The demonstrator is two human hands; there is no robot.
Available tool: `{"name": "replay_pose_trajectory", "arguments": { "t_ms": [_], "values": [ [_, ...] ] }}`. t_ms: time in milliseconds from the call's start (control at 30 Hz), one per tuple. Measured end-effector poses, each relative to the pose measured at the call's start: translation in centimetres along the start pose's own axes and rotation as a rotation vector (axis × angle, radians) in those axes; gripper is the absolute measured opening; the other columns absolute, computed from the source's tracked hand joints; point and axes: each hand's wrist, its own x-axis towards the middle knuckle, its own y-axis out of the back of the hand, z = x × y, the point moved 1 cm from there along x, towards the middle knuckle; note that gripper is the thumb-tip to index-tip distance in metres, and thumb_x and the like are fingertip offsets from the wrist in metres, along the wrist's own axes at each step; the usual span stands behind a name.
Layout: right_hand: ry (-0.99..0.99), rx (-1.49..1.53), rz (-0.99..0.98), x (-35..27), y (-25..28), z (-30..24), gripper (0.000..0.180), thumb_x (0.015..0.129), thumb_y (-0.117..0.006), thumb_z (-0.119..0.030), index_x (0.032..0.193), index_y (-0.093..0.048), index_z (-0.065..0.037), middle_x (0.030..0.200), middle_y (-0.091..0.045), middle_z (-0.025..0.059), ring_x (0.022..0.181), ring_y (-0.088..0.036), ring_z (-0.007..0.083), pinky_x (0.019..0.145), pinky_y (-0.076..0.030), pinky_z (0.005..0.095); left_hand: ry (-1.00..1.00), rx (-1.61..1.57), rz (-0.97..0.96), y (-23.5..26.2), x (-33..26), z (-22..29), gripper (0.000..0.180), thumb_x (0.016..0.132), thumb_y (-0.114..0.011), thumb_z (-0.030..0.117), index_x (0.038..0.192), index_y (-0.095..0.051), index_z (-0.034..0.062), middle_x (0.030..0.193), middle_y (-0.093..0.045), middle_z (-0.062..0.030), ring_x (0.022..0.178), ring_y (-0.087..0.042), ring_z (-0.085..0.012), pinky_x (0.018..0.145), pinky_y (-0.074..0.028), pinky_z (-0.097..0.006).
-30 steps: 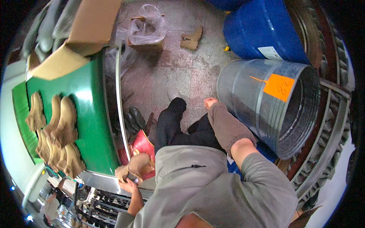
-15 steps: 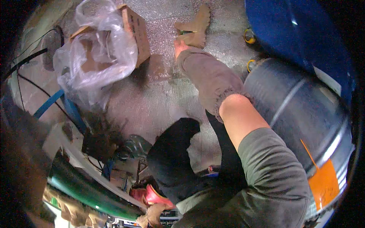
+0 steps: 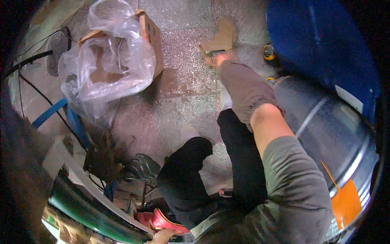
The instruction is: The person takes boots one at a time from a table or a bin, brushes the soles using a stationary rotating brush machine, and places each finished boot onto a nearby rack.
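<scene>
My right hand (image 3: 220, 60) is stretched far out over the floor at top centre, its arm in a ruffled brown sleeve cover. It grips a tan boot-shaped piece (image 3: 224, 35) by its near end; most of the fingers are hidden. At the bottom edge, my left hand (image 3: 161, 236) sits bent by the rim of a green belt (image 3: 93, 213). A shiny red piece (image 3: 162, 221) with a yellowish edge lies against it. The fingers look curled, but what they hold is unclear.
An open cardboard box (image 3: 155, 49) lined with clear plastic (image 3: 93, 91) stands at upper left, near a blue strap (image 3: 49, 112) and black cables. On the right are a large dark drum (image 3: 313, 118), a blue container (image 3: 317, 36) with yellow casters, and an orange sheet (image 3: 347, 201).
My right hand has moved to the right and slightly nearer, carrying the tan boot-shaped piece. The view has shifted a little. My left hand remains by the red piece and belt rim.
</scene>
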Motion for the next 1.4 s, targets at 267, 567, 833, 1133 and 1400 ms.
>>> {"name": "replay_pose_trajectory", "arguments": {
  "t_ms": [267, 567, 833, 1133, 1400],
  "values": [
    [0.096, 0.353, -0.069, -19.6, 18.6, -6.3, 0.024, 0.088, -0.074, -0.029, 0.096, -0.07, -0.007, 0.084, -0.069, 0.0036, 0.079, -0.062, 0.0087, 0.065, -0.048, 0.0258, -0.175, -0.21, -0.029, 12.0, -3.3, -19.2, 0.051, 0.091, -0.061, 0.036, 0.122, -0.053, -0.004, 0.107, -0.063, -0.0199, 0.098, -0.061, -0.0304, 0.083, -0.051, -0.044],
    [0.037, 0.809, -0.252, -59.6, 27.1, -20.7, 0.013, 0.095, -0.065, -0.019, 0.092, -0.06, -0.008, 0.075, -0.056, -0.0019, 0.058, -0.049, 0.0071, 0.051, -0.038, 0.021, -0.41, 0.221, 0.455, 8.2, -4.0, -23.7, 0.02, 0.08, -0.058, 0.023, 0.086, -0.07, 0.0078, 0.092, -0.069, -0.0186, 0.09, -0.065, -0.0365, 0.079, -0.053, -0.047],
    [0.456, 0.575, -0.47, -73.6, 26.4, -25.5, 0.013, 0.091, -0.068, -0.015, 0.089, -0.06, -0.005, 0.07, -0.056, 0.0003, 0.056, -0.05, 0.0082, 0.052, -0.041, 0.0238, -0.18, -0.044, 0.332, 8.4, -6.3, -21.0, 0.022, 0.081, -0.06, 0.022, 0.087, -0.077, 0.0094, 0.098, -0.073, -0.0152, 0.091, -0.071, -0.031, 0.079, -0.057, -0.043],
    [0.817, 0.549, -0.397, -84.8, 25.5, -31.3, 0.017, 0.091, -0.068, -0.018, 0.083, -0.061, -0.005, 0.067, -0.058, 0.0009, 0.052, -0.051, 0.0081, 0.047, -0.041, 0.0245, -0.599, -0.121, 0.341, 9.3, -13.5, -24.1, 0.021, 0.079, -0.061, 0.025, 0.084, -0.075, 0.0114, 0.085, -0.072, -0.0131, 0.081, -0.071, -0.0296, 0.07, -0.056, -0.046],
    [0.658, 0.661, -0.411, -96.5, 20.2, -36.5, 0.016, 0.094, -0.065, -0.017, 0.082, -0.058, -0.008, 0.066, -0.053, -0.0025, 0.05, -0.046, 0.0063, 0.045, -0.036, 0.0224, -0.613, -0.761, 0.074, 10.7, -11.1, -38.6, 0.025, 0.082, -0.06, 0.022, 0.088, -0.074, 0.0022, 0.077, -0.071, -0.0156, 0.068, -0.067, -0.0235, 0.062, -0.053, -0.039]
  ]
}}
